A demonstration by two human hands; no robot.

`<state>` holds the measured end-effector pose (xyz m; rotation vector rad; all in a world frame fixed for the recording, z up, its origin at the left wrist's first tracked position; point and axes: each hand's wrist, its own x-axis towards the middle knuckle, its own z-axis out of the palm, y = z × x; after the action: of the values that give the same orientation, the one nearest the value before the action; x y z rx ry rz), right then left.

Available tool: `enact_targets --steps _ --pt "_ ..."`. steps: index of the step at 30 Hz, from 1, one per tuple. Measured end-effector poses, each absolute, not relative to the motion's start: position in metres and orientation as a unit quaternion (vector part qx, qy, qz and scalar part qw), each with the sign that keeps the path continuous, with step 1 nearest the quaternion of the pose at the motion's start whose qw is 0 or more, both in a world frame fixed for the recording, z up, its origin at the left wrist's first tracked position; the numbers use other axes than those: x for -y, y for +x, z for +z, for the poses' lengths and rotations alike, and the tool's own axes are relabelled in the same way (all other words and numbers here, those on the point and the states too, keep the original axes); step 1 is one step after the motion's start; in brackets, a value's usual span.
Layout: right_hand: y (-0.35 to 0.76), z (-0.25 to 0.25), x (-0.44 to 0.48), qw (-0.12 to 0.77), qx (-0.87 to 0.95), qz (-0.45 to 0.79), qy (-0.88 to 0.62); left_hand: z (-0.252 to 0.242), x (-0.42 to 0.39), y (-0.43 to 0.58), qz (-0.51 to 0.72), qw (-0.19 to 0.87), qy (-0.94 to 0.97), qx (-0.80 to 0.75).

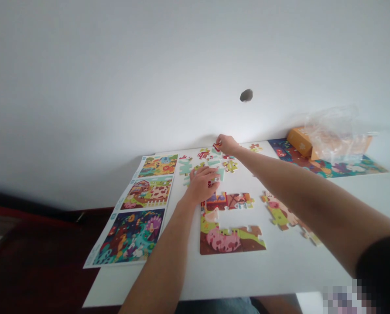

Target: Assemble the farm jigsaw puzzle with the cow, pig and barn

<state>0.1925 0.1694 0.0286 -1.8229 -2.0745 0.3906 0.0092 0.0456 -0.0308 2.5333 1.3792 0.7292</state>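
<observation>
My right hand point(228, 144) is stretched out to the back of the table, its fingers pinched on a small red puzzle piece point(216, 147). My left hand point(202, 182) is closer in, fingers curled around a puzzle piece point(220, 174) with a pale mint part and some red showing by the thumb. Just in front of it lies a partly joined farm puzzle point(224, 240) with a pink pig along the bottom edge and a gap in its middle. Loose pieces lie around both hands, among them a yellow-green piece point(230, 166) and a red barn piece point(203, 154).
A picture sheet point(145, 193) with three printed scenes lies at left, overhanging the table edge. Several more pieces point(282, 214) lie under my right forearm. At back right, an orange box point(299, 142) and a clear plastic bag point(335, 135) rest on a dark forest picture point(329, 168). A wall stands behind.
</observation>
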Motion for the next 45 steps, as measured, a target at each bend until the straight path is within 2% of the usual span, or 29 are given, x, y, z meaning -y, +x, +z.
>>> enact_targets --steps 4,6,8,10,17,21,24,33,37,41,45 --pt "0.201 0.047 -0.113 0.248 0.733 0.159 -0.613 -0.029 -0.046 0.007 0.237 0.088 0.851 -0.461" --pt "0.209 0.045 -0.066 0.298 0.737 0.276 -0.540 -0.029 -0.046 0.007 0.231 0.088 0.857 -0.451" --pt "0.216 0.035 -0.017 0.292 0.723 0.392 -0.488 -0.028 -0.046 0.007 0.232 0.088 0.859 -0.447" --pt "0.220 0.022 0.024 0.276 0.707 0.440 -0.480 -0.028 -0.046 0.007 0.237 0.089 0.857 -0.449" --pt "0.215 0.002 0.056 0.247 0.762 0.300 -0.518 -0.028 -0.046 0.006 0.237 0.083 0.857 -0.450" --pt "0.220 0.002 0.054 0.256 0.812 0.236 -0.468 -0.025 -0.043 0.007 0.232 0.075 0.859 -0.450" --pt "0.226 0.005 0.059 0.232 0.851 0.194 -0.430 -0.021 -0.040 0.007 0.232 0.074 0.862 -0.444" --pt "0.221 0.009 0.064 0.187 0.877 0.178 -0.406 -0.013 -0.027 0.006 0.209 0.093 0.906 -0.357" --pt "0.216 0.006 0.065 0.234 0.855 0.220 -0.407 -0.016 -0.028 0.006 0.196 0.113 0.911 -0.344" --pt "0.224 0.001 0.051 0.345 0.777 0.299 -0.434 -0.018 -0.029 0.006 0.204 0.125 0.907 -0.347" --pt "0.249 -0.012 0.023 0.406 0.682 0.216 -0.568 -0.018 -0.029 0.006 0.209 0.131 0.908 -0.340"
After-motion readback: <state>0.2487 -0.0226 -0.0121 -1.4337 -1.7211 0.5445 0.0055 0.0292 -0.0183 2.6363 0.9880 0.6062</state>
